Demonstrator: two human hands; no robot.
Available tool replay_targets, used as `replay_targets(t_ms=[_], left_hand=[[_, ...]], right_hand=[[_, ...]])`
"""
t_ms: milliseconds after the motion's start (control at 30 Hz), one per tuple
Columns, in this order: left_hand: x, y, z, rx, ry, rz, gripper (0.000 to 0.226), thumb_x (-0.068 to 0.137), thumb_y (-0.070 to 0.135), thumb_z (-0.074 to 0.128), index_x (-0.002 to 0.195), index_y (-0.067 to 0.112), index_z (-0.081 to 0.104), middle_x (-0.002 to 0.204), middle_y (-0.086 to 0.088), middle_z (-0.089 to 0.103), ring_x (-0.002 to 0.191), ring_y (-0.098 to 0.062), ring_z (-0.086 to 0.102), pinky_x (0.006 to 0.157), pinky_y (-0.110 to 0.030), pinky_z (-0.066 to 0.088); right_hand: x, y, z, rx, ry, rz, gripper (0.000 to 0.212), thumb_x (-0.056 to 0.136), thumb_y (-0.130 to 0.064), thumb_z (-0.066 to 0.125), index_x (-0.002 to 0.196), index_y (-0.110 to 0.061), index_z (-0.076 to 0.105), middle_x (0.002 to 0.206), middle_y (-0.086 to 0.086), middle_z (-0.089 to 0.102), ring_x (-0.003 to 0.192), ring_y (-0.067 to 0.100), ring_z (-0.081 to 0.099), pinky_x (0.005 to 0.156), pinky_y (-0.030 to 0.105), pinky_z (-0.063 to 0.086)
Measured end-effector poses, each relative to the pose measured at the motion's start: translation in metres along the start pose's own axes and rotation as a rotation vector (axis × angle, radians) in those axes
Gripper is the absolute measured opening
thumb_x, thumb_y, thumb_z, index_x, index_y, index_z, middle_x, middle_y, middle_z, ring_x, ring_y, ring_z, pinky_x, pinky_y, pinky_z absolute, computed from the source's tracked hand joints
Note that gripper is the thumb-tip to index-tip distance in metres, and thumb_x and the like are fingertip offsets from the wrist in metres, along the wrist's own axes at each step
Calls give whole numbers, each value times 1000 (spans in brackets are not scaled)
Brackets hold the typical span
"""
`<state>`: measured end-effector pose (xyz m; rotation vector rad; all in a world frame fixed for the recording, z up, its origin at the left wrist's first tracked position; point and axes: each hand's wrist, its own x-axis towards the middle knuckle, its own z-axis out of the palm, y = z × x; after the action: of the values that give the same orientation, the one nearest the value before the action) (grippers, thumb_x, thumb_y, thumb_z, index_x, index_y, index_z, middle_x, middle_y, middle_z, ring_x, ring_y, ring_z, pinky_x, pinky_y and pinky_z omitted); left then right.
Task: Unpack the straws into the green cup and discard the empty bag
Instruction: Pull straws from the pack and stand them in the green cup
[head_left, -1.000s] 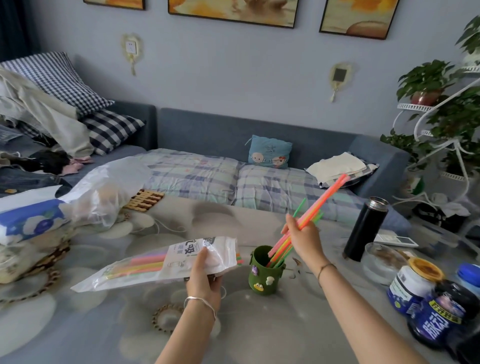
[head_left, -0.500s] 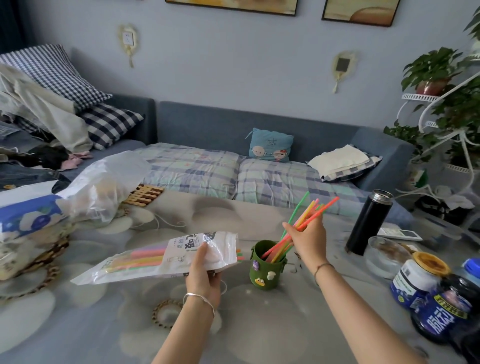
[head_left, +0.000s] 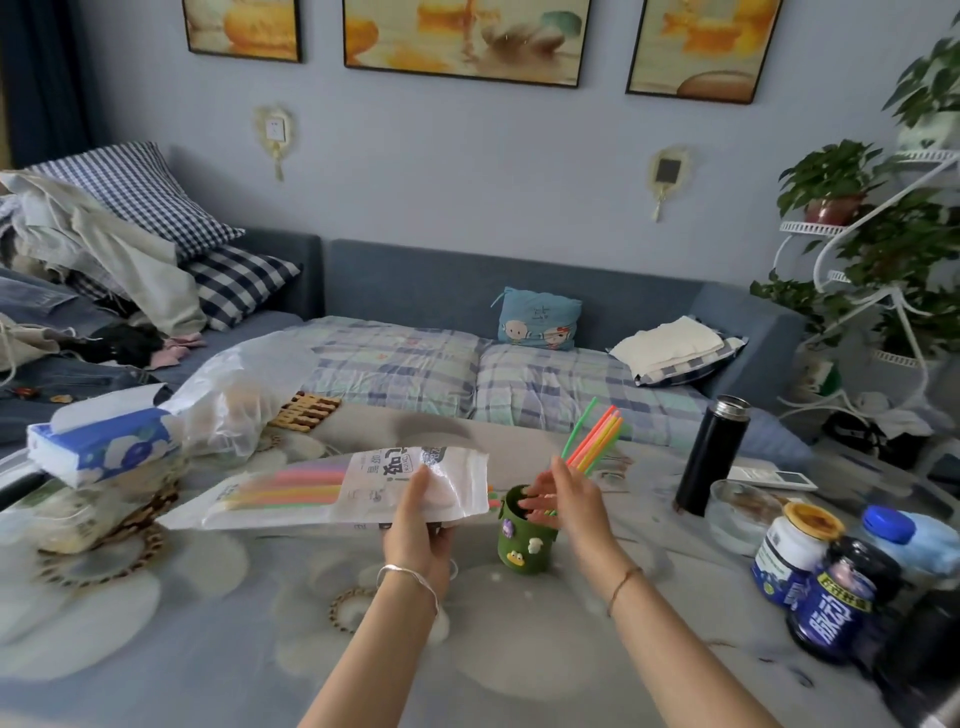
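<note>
The green cup (head_left: 524, 540), decorated with small charms, stands on the table in the middle. Several neon straws (head_left: 597, 436) lean out of it to the upper right. My right hand (head_left: 563, 493) hovers over the cup's mouth with fingers spread and nothing in them. My left hand (head_left: 415, 525) grips the open end of the clear straw bag (head_left: 332, 488), held level above the table just left of the cup. Pink, orange and green straws still lie inside the bag.
A black thermos (head_left: 714, 457), a glass bowl (head_left: 743, 514) and several jars (head_left: 795, 556) crowd the table's right side. A tissue pack (head_left: 98, 447) and a crumpled plastic bag (head_left: 228, 400) sit at the left. A sofa runs behind the table.
My right hand lowered the bunch of straws into the green cup and let go; its fingers are now spread over the cup. My left hand kept hold of the bag.
</note>
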<state>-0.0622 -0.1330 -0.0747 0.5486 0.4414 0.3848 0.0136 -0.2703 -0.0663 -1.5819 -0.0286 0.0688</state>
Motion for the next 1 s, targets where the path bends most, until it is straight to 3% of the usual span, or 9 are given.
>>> replay_targets(t_ms=[200,267,333,433,500,633,767,900,1000], left_hand=[[-34,5,11,194,-38,252,47,78,16,73,122,11,56,113,-7,67,93,-17,64,81,-32,53],[-43,9,11,319,-87,330,43,76,12,74,117,9,59,110,-10,69,92,-17,66,74,-25,55],[-51,13,10,386,-149,386,32,76,9,75,105,13,63,101,-5,70,84,-9,67,63,-15,53],[-57,18,8,423,-217,395,27,75,9,75,95,22,63,95,2,70,84,-7,66,63,-14,50],[-58,22,6,444,-241,377,28,75,11,76,95,24,62,96,1,70,90,-12,65,69,-20,49],[-62,30,4,342,-301,294,48,67,22,78,113,19,63,110,-6,71,105,-22,66,86,-38,54],[-62,35,6,150,-315,207,66,64,31,79,125,16,57,116,-8,70,106,-24,66,83,-39,56],[-53,33,-2,77,-227,145,67,66,37,77,127,17,58,121,-9,68,112,-25,63,94,-43,51],[-47,29,-11,-3,-196,57,52,82,36,66,128,15,55,115,-8,69,102,-21,65,85,-37,52]], right_hand=[[-44,-2,36,614,-177,319,49,97,-49,29,108,-9,56,96,13,66,84,26,63,74,40,52],[-52,-3,42,776,-160,336,53,95,-52,31,114,-12,59,97,12,68,90,28,63,83,38,49],[-56,-6,45,854,-123,293,55,94,-53,30,116,-12,60,99,12,68,91,28,63,79,37,50],[-58,-12,47,784,-35,217,47,96,-48,33,102,-14,65,92,10,69,83,26,64,70,35,52],[-59,-15,50,663,44,174,37,95,-43,41,90,-17,66,92,11,69,82,26,64,76,39,53],[-61,-17,50,521,154,34,25,95,-33,46,80,-20,61,86,8,64,79,25,58,72,36,51],[-67,-17,48,406,117,-146,20,95,-29,46,82,-22,58,92,9,59,83,24,53,63,29,46],[-70,-15,39,129,-7,-291,18,95,-28,48,92,-14,59,87,6,60,70,15,54,43,16,41],[-67,-21,28,-50,-76,-407,21,94,-26,51,87,-8,59,79,3,60,69,6,58,59,15,47]])
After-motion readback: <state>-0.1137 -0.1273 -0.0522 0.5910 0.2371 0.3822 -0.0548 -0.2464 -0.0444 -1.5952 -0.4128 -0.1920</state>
